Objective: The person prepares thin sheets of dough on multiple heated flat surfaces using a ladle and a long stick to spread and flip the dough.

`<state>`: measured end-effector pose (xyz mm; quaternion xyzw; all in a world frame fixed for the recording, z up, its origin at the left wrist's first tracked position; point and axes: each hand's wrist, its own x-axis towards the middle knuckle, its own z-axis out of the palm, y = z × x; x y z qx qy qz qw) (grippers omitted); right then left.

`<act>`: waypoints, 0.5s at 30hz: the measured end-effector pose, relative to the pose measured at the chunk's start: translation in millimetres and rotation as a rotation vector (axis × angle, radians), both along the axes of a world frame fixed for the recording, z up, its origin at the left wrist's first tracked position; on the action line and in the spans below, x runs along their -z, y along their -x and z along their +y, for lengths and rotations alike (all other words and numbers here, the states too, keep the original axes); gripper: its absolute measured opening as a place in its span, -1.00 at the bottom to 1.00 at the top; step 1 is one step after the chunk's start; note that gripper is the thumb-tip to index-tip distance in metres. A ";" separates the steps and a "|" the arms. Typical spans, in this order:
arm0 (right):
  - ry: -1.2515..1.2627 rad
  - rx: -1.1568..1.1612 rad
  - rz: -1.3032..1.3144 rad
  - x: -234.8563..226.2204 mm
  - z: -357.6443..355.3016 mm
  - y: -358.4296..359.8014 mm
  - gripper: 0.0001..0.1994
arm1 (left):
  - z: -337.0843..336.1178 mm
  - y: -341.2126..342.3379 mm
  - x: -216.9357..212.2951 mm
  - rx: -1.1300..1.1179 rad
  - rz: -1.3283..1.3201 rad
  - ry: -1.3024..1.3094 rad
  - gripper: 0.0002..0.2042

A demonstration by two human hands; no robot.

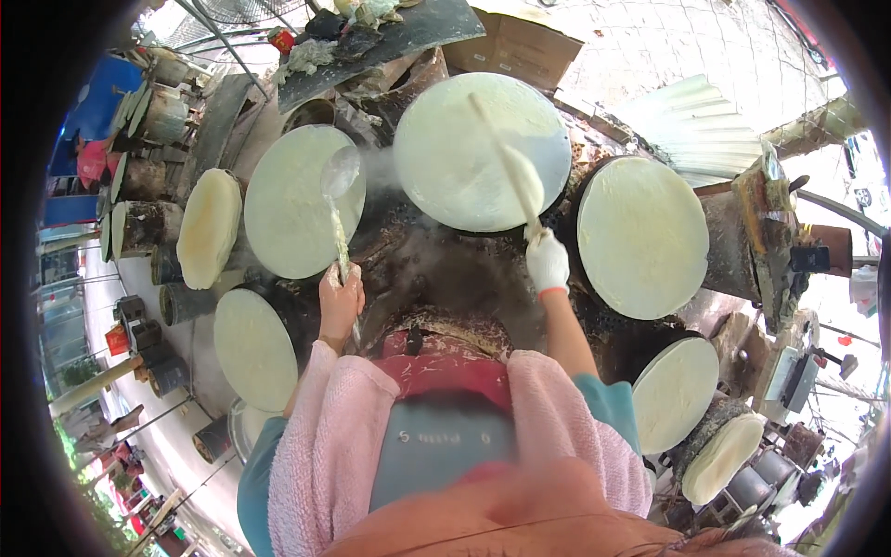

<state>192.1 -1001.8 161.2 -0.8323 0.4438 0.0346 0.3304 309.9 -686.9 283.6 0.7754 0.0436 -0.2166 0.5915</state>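
left hand (340, 299): bare, fingers wrapped tight around the handle of a metal ladle (340, 172); the ladle's bowl hangs over the right edge of the left round steamer disc (295, 209).
right hand (547, 262): in a white glove, fingers closed around the near end of a long flat stick (506, 160) that lies slanted across the middle steamer disc (483, 148).
middle steamer disc: covered edge to edge with a pale, smooth sheet of batter; steam rises at its left rim.
left round steamer disc: also coated white all over, surface even.
right steamer disc (642, 237): coated too, creamier in tone, nobody touching it.
smaller discs: one at the far left (210, 227), one at the lower left (256, 348) and two at the lower right (675, 394), all carrying a pale layer.
stove top (436, 278): dark, crusted and wet-looking between the discs.
progress: judging by the full coats, spreading looks done on every disc in view; the stick on the middle sheet suggests lifting is what is left.
person: pink sleeves and a dark apron (436, 446) at the lower edge.
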 end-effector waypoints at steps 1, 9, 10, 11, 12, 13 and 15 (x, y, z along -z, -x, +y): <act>-0.005 0.009 -0.001 4.5 -3.8 -0.3 -0.66 | -4.9 1.7 -1.3 0.009 -0.001 -0.005 -0.87; -0.057 -0.061 0.073 23.8 7.5 40.4 -0.41 | -22.3 -3.7 -5.7 0.048 0.036 -0.059 -0.88; -0.032 -0.027 0.074 17.8 -5.8 27.0 -0.39 | -21.2 -3.4 -5.3 0.034 0.040 -0.052 -0.88; 0.055 -0.011 0.100 16.1 -19.2 10.9 -0.41 | -21.1 -4.8 -2.7 0.036 0.052 -0.070 -0.88; 0.144 0.005 0.122 15.6 -34.2 -7.5 -0.43 | -20.6 -5.3 -1.5 0.045 0.049 -0.068 -0.88; 0.153 0.017 0.118 15.7 -51.8 -28.2 -0.47 | -18.4 -4.0 -2.4 0.042 0.052 -0.058 -0.89; 0.185 0.070 0.098 14.7 -86.7 -69.4 -0.54 | -20.6 -2.5 -5.8 0.032 0.047 -0.059 -0.90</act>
